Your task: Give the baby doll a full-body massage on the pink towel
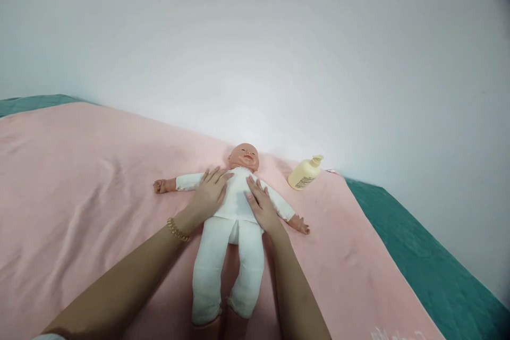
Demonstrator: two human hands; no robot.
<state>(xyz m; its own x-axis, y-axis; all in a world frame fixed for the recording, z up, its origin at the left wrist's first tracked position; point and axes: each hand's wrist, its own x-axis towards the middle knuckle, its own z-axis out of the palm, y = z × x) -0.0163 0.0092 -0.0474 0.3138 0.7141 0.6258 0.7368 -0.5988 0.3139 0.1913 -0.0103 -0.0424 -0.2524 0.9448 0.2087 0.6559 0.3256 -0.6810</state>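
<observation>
A baby doll [236,234] in white clothes lies on its back on a pink blanket [87,180], arms spread, head toward the wall. My left hand [209,194] rests flat on the doll's chest near its shoulder, fingers stretched out. My right hand [261,204] lies flat on the other side of the chest, fingers extended too. Neither hand holds anything. A beaded bracelet [177,230] circles my left wrist.
A pale yellow pump bottle [305,172] lies on its side on the blanket, right of the doll's head. A teal sheet [430,260] shows beyond the blanket's right edge and at the far left. A plain white wall [255,53] runs behind.
</observation>
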